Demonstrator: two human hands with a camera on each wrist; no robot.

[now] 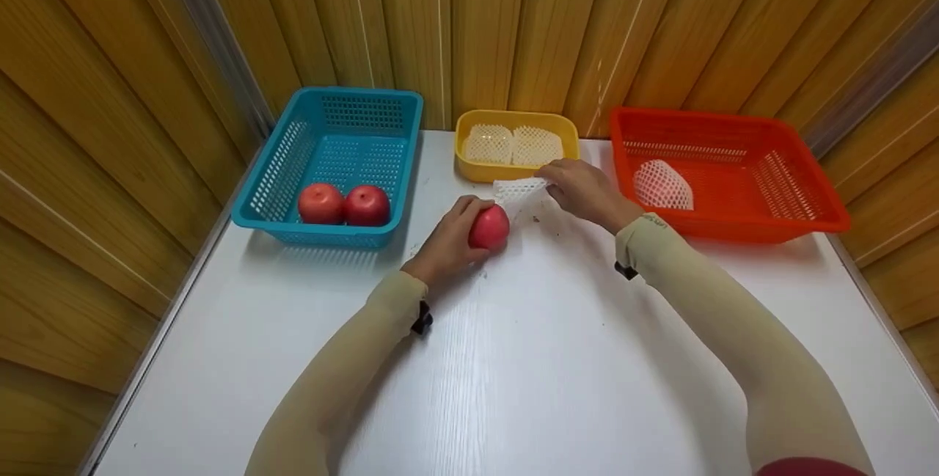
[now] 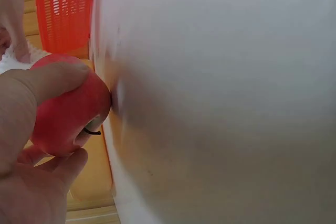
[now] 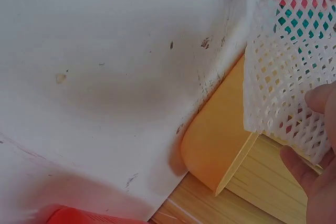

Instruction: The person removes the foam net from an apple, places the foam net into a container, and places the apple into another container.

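My left hand (image 1: 449,240) grips a red apple (image 1: 490,228) low over the middle of the white table. In the left wrist view the thumb lies across the apple (image 2: 71,106), with fingertips under it and the dark stem showing. My right hand (image 1: 583,191) pinches a white foam net sleeve (image 1: 518,188) just in front of the yellow bin. Its latticed open end (image 3: 291,61) points toward the apple in the right wrist view, its edge overlapping the fruit there.
At the left, a blue basket (image 1: 328,230) holds two red apples (image 1: 367,205). The yellow bin (image 1: 480,172) at the back contains more foam nets (image 1: 537,146). At the right, a red basket (image 1: 755,230) has one net-wrapped fruit (image 1: 662,185). Wood-panelled walls (image 1: 484,28) close off the table's back and sides.
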